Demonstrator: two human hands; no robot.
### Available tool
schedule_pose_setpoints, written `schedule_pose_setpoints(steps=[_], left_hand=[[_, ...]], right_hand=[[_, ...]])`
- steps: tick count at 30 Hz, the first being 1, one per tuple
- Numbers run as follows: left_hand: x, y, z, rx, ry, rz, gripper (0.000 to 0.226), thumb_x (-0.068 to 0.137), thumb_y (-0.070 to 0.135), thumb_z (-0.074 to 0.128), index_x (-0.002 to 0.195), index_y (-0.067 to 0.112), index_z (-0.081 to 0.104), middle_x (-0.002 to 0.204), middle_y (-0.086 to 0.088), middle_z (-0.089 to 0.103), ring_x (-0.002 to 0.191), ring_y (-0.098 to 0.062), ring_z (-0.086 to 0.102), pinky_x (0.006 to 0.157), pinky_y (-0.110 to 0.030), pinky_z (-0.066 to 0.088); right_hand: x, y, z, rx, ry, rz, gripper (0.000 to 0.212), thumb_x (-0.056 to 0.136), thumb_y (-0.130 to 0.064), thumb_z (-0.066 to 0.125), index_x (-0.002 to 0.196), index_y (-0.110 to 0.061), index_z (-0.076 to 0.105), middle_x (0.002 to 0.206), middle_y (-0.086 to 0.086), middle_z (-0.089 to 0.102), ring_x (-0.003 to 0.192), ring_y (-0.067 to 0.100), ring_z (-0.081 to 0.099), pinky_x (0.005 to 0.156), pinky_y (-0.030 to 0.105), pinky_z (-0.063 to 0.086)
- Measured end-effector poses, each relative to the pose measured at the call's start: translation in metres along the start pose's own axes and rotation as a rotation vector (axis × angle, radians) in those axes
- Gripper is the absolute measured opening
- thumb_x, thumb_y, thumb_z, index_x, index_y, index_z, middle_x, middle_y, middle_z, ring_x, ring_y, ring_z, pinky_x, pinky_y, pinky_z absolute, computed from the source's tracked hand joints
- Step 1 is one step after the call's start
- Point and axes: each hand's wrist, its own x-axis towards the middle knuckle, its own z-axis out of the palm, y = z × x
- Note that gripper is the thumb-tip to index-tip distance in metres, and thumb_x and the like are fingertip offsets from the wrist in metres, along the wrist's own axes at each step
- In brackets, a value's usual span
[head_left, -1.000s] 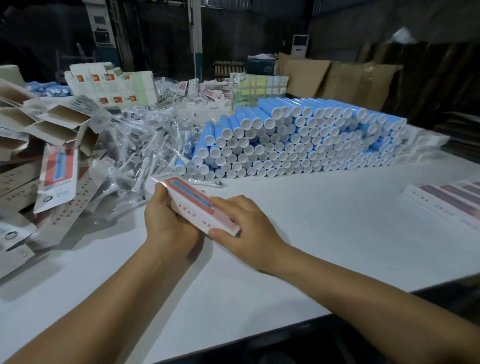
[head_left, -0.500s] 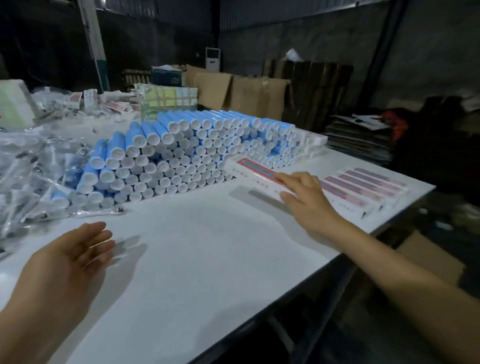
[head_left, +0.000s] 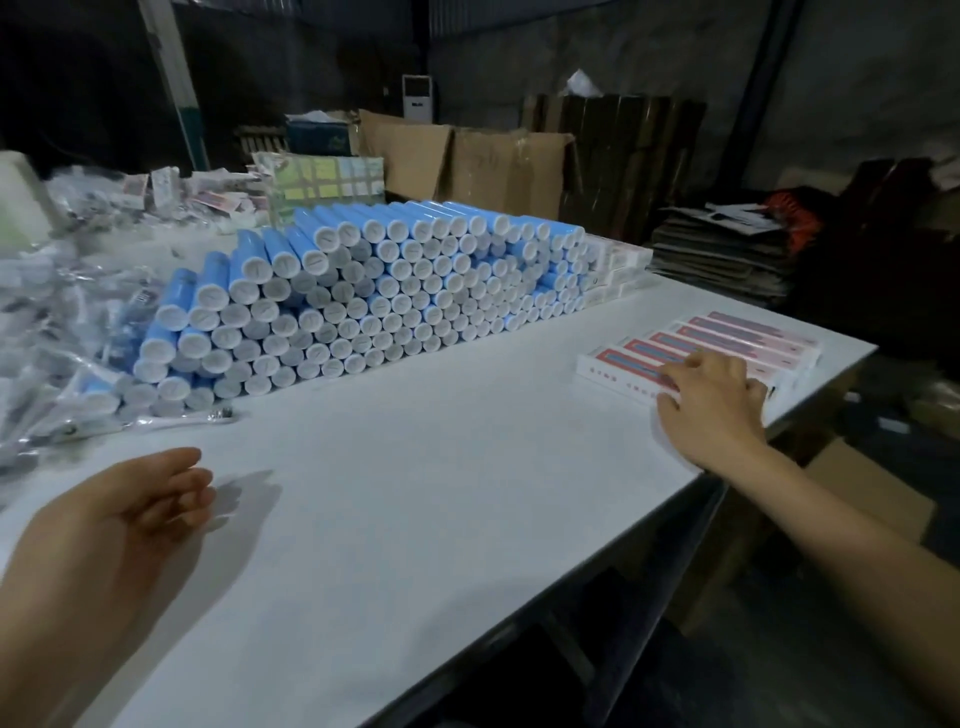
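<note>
While it has nothing to carry, the left hand (head_left: 119, 514) hangs over the near left of the white table (head_left: 415, 493), fingers loosely curled and empty, probably free for the next piece. Farther right, the right hand (head_left: 711, 405) lies with spread fingers flat on the nearest red-and-white box (head_left: 618, 371), pressing rather than gripping, apparently to seat it against the row of boxes (head_left: 737, 338) at the table's right edge, long sides touching so the set packs squarely. Beyond, blue tubes (head_left: 395, 291) lie stacked in a sloped bank, white caps facing the worker for easy picking. Bagged toothbrushes (head_left: 57, 332) heap at far left; cardboard cartons (head_left: 483, 166) stand behind.
</note>
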Motion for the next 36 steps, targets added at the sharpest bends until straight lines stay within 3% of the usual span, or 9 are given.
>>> schedule_pose_setpoints(steps=[3,6,8,13,17,21,25,30,36], left_hand=[[-0.033,0.008,0.013,0.471,0.030,0.234,0.012,0.090,0.011,0.058,0.093,0.012,0.070,0.068,0.006,0.069,0.059,-0.010,0.061,0.060,-0.026,0.051],[-0.056,0.008,0.028,1.216,-0.101,0.532,0.011,0.087,0.024,0.060,0.087,0.025,0.071,0.085,0.012,0.064,0.084,-0.012,0.058,0.072,-0.030,0.044],[-0.057,0.007,0.028,1.398,-0.212,0.620,0.022,0.089,0.027,0.053,0.100,0.022,0.071,0.099,0.006,0.061,0.099,-0.019,0.052,0.083,-0.032,0.042],[-0.051,0.002,0.023,1.393,-0.199,0.646,0.025,0.090,0.023,0.054,0.110,0.020,0.068,0.110,0.002,0.060,0.106,-0.021,0.048,0.089,-0.033,0.040],[-0.049,0.000,0.021,1.335,-0.180,0.640,0.024,0.089,0.018,0.053,0.105,0.017,0.070,0.107,-0.002,0.063,0.103,-0.023,0.049,0.086,-0.036,0.041],[-0.047,-0.002,0.020,1.312,-0.177,0.644,0.023,0.088,0.016,0.052,0.098,0.014,0.072,0.101,-0.006,0.063,0.098,-0.026,0.049,0.082,-0.041,0.042],[-0.052,0.002,0.021,1.339,-0.204,0.605,0.023,0.089,0.017,0.051,0.101,0.014,0.071,0.102,-0.008,0.062,0.098,-0.028,0.048,0.085,-0.042,0.042],[-0.058,0.050,0.010,1.400,-0.281,0.507,0.024,0.093,0.021,0.054,0.112,0.016,0.067,0.111,-0.005,0.061,0.103,-0.024,0.054,0.085,-0.037,0.046],[-0.090,0.150,-0.040,1.459,-0.080,0.621,0.023,0.097,0.021,0.051,0.111,0.014,0.067,0.110,-0.001,0.066,0.094,-0.016,0.061,0.086,-0.038,0.053]], right_hand=[[-0.002,-0.044,-0.021,0.292,0.115,-0.146,0.029,0.093,-0.018,0.051,0.120,-0.020,0.062,0.128,0.008,0.051,0.119,0.030,0.037,0.098,0.040,0.027],[-0.007,-0.104,-0.044,0.560,0.147,-0.347,0.023,0.092,-0.008,0.053,0.106,-0.015,0.069,0.117,0.007,0.060,0.115,0.029,0.046,0.099,0.041,0.032],[-0.015,-0.152,-0.053,0.668,0.111,-0.478,0.021,0.092,-0.008,0.053,0.103,-0.014,0.070,0.111,0.005,0.063,0.112,0.026,0.049,0.099,0.041,0.034],[-0.052,-0.251,-0.041,0.776,-0.100,-0.744,0.019,0.092,-0.009,0.055,0.101,-0.012,0.072,0.105,0.002,0.066,0.107,0.020,0.052,0.096,0.035,0.036],[-0.076,-0.284,-0.010,0.667,-0.258,-0.868,0.022,0.091,-0.011,0.051,0.100,-0.014,0.071,0.105,0.000,0.065,0.104,0.017,0.052,0.085,0.026,0.038],[-0.079,-0.284,0.006,0.561,-0.239,-0.939,0.023,0.091,-0.013,0.049,0.100,-0.020,0.069,0.103,-0.006,0.058,0.094,0.009,0.043,0.074,0.021,0.030],[-0.079,-0.283,0.007,0.594,-0.220,-0.949,0.021,0.089,-0.007,0.054,0.097,-0.018,0.071,0.097,-0.006,0.059,0.094,0.013,0.048,0.071,0.020,0.026],[-0.078,-0.280,0.010,0.623,-0.222,-0.941,0.019,0.087,-0.005,0.059,0.090,-0.019,0.071,0.088,-0.013,0.056,0.090,0.012,0.049,0.071,0.023,0.031],[-0.076,-0.279,0.020,0.641,-0.227,-0.930,0.028,0.083,-0.002,0.065,0.085,-0.030,0.066,0.089,-0.028,0.052,0.091,0.013,0.052,0.078,0.033,0.041]])
